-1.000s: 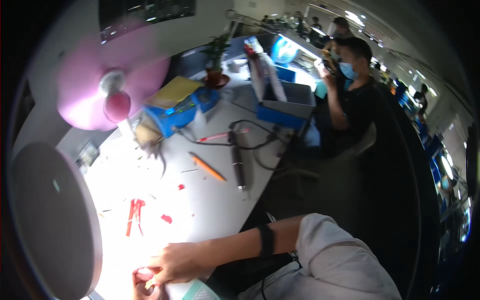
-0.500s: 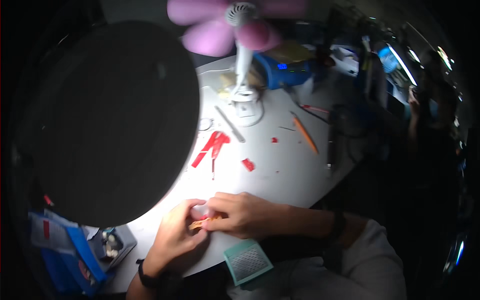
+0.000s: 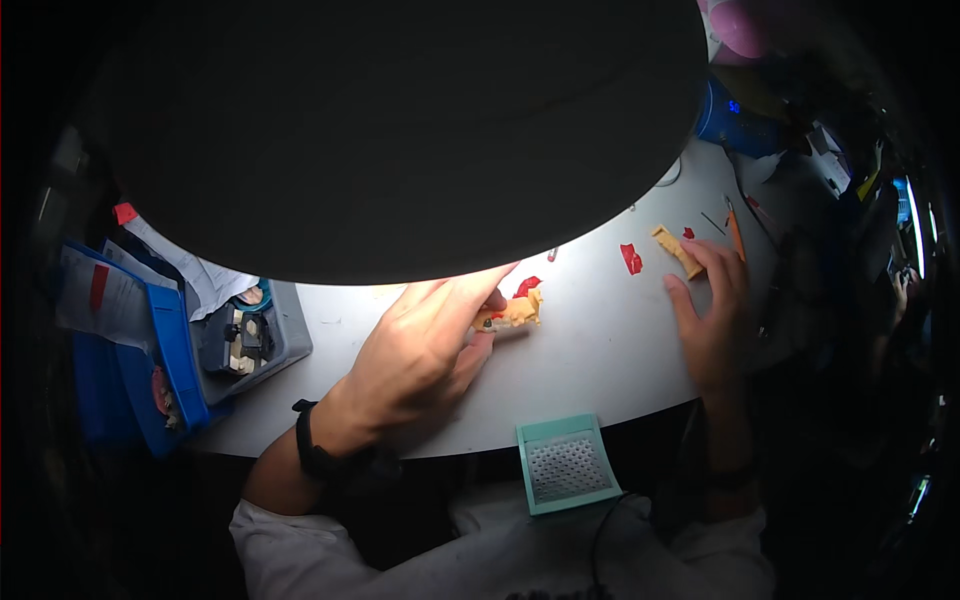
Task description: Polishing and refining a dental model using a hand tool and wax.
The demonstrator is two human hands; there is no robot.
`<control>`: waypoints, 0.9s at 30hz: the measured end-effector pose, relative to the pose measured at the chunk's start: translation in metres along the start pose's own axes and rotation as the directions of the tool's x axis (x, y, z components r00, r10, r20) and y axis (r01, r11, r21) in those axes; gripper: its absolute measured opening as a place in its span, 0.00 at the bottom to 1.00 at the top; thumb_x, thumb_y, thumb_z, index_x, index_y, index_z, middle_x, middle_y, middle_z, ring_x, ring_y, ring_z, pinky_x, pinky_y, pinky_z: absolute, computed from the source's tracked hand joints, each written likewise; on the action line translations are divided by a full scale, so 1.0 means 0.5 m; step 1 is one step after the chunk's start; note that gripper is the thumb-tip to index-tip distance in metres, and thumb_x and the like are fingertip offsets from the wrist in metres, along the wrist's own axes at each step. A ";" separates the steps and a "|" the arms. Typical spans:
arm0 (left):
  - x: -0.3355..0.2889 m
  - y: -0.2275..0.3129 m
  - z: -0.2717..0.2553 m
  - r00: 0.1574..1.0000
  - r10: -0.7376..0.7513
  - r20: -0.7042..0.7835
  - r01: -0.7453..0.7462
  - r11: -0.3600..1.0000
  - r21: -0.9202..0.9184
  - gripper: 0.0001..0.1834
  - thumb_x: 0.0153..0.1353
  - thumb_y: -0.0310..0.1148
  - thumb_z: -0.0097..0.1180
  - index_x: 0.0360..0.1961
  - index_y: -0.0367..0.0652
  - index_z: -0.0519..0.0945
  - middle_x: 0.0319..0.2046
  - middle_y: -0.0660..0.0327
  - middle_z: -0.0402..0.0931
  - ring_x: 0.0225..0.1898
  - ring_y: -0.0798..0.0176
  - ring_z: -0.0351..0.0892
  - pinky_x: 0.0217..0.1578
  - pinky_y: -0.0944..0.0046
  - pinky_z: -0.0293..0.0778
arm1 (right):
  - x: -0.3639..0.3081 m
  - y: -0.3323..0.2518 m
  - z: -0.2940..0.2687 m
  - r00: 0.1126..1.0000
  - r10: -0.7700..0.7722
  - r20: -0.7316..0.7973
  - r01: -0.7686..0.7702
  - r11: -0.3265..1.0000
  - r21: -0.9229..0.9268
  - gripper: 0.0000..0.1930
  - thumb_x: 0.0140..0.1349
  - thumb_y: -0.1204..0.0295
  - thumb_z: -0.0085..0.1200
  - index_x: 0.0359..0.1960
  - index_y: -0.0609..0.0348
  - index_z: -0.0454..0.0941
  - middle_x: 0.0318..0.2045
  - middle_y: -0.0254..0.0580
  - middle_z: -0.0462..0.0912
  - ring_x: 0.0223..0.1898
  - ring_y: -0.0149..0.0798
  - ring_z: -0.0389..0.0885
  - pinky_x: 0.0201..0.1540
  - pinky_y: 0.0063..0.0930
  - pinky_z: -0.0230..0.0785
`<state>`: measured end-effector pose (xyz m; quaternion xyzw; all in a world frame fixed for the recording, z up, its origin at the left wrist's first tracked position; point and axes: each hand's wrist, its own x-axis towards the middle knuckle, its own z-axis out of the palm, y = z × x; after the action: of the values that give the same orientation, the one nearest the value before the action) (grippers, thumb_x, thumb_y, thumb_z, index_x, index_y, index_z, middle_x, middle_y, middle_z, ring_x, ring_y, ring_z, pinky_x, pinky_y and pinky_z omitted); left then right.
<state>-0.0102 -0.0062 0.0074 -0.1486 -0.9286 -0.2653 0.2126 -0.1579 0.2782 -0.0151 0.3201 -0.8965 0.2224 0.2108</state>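
White tabletop [image 3: 590,375] spreads beneath the person's two hands, and one large dark disc [image 3: 420,140] hides whatever lies beyond the left fingers. I count two yellowish carved pieces. Fingers of the left hand [image 3: 415,345] close narrowly on one piece [image 3: 518,311]; at the right hand [image 3: 718,320], forefinger and thumb stand apart by the near end of a second piece [image 3: 670,245], and I can't tell whether they grip it. Three red scraps [image 3: 630,259] show: one just past the left fingers, two near the right fingertips. One orange tool [image 3: 735,230] lies just beyond the right fingers. Left of the left fingers stands one grey bin [image 3: 296,325], its contents too jumbled to count.
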 end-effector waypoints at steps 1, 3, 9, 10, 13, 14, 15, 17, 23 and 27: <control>-0.002 -0.001 -0.001 1.000 -0.024 -0.015 0.024 1.000 -0.019 0.42 0.46 0.14 0.65 0.67 0.34 0.70 0.36 0.57 0.83 0.38 0.61 0.81 0.43 0.61 0.78 | 0.000 -0.004 0.001 1.000 0.030 0.004 -0.030 0.996 0.088 0.20 0.59 0.75 0.66 0.53 0.58 0.78 0.51 0.45 0.79 0.56 0.48 0.77 0.60 0.41 0.69; 0.002 -0.001 -0.004 0.997 -0.073 -0.013 0.070 0.988 -0.139 0.42 0.45 0.13 0.65 0.66 0.35 0.71 0.35 0.58 0.83 0.37 0.61 0.81 0.43 0.62 0.77 | 0.001 -0.042 -0.007 0.999 -0.020 0.027 0.014 0.976 0.215 0.20 0.58 0.75 0.67 0.53 0.58 0.78 0.51 0.45 0.79 0.56 0.49 0.77 0.61 0.42 0.68; 0.001 0.010 -0.006 0.999 -0.034 -0.031 0.026 0.975 -0.220 0.41 0.44 0.13 0.65 0.65 0.36 0.73 0.36 0.59 0.84 0.37 0.62 0.81 0.42 0.62 0.76 | -0.010 -0.171 0.016 0.954 -0.282 0.098 0.222 0.888 0.403 0.22 0.51 0.75 0.70 0.50 0.55 0.82 0.49 0.39 0.81 0.53 0.45 0.76 0.59 0.40 0.64; 0.004 0.011 -0.006 1.000 0.003 -0.030 -0.010 0.974 -0.227 0.40 0.44 0.13 0.66 0.64 0.37 0.74 0.36 0.59 0.84 0.37 0.62 0.81 0.43 0.62 0.75 | -0.016 -0.172 0.028 0.948 -0.313 0.058 0.256 0.858 0.445 0.22 0.49 0.76 0.70 0.49 0.55 0.83 0.48 0.37 0.81 0.51 0.44 0.76 0.57 0.39 0.63; 0.003 0.011 -0.012 0.997 0.028 -0.074 -0.043 0.977 -0.209 0.36 0.44 0.16 0.70 0.59 0.38 0.77 0.37 0.59 0.83 0.37 0.61 0.81 0.43 0.60 0.75 | -0.018 -0.174 0.039 0.954 -0.295 -0.047 0.284 0.845 0.453 0.21 0.47 0.76 0.70 0.46 0.55 0.84 0.45 0.34 0.83 0.47 0.41 0.76 0.52 0.36 0.62; 0.003 0.012 -0.013 0.997 0.026 -0.073 -0.041 0.977 -0.208 0.36 0.44 0.16 0.70 0.59 0.38 0.77 0.37 0.59 0.83 0.37 0.61 0.81 0.43 0.60 0.75 | -0.017 -0.175 0.040 0.951 -0.297 -0.088 0.304 0.842 0.446 0.20 0.47 0.76 0.70 0.45 0.54 0.84 0.44 0.34 0.83 0.46 0.40 0.76 0.52 0.35 0.62; 0.002 0.013 -0.014 0.996 0.026 -0.088 -0.044 0.977 -0.207 0.33 0.44 0.18 0.72 0.55 0.39 0.79 0.37 0.60 0.83 0.37 0.60 0.81 0.42 0.61 0.75 | -0.017 -0.176 0.039 0.951 -0.297 -0.089 0.304 0.841 0.448 0.20 0.47 0.76 0.70 0.45 0.54 0.84 0.44 0.34 0.83 0.46 0.40 0.76 0.52 0.35 0.62; 0.002 0.013 -0.013 0.994 0.026 -0.103 -0.047 0.978 -0.202 0.29 0.44 0.20 0.74 0.51 0.40 0.81 0.37 0.60 0.83 0.37 0.60 0.81 0.42 0.61 0.75 | -0.020 -0.178 0.037 0.952 -0.285 -0.108 0.303 0.839 0.453 0.19 0.48 0.77 0.70 0.45 0.54 0.84 0.43 0.34 0.84 0.44 0.39 0.75 0.51 0.34 0.61; 0.004 0.012 -0.013 0.995 0.055 -0.087 -0.072 0.977 -0.201 0.17 0.44 0.23 0.76 0.37 0.44 0.85 0.37 0.62 0.83 0.38 0.60 0.82 0.42 0.61 0.75 | -0.023 -0.177 0.035 0.958 -0.278 -0.074 0.281 0.846 0.453 0.19 0.48 0.75 0.71 0.45 0.54 0.84 0.43 0.34 0.83 0.43 0.40 0.76 0.50 0.35 0.62; 0.002 0.017 -0.010 0.995 -0.011 -0.104 -0.015 0.967 -0.252 0.16 0.44 0.22 0.76 0.36 0.42 0.85 0.36 0.62 0.84 0.38 0.61 0.83 0.41 0.62 0.75 | -0.017 -0.174 0.044 0.973 -0.231 0.024 0.197 0.874 0.444 0.20 0.49 0.73 0.72 0.45 0.54 0.84 0.42 0.34 0.82 0.44 0.40 0.76 0.50 0.35 0.62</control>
<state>-0.0062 -0.0019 0.0152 -0.1614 -0.8747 -0.3887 0.2404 -0.0990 0.2098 -0.0141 0.4647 -0.7896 0.3816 0.1223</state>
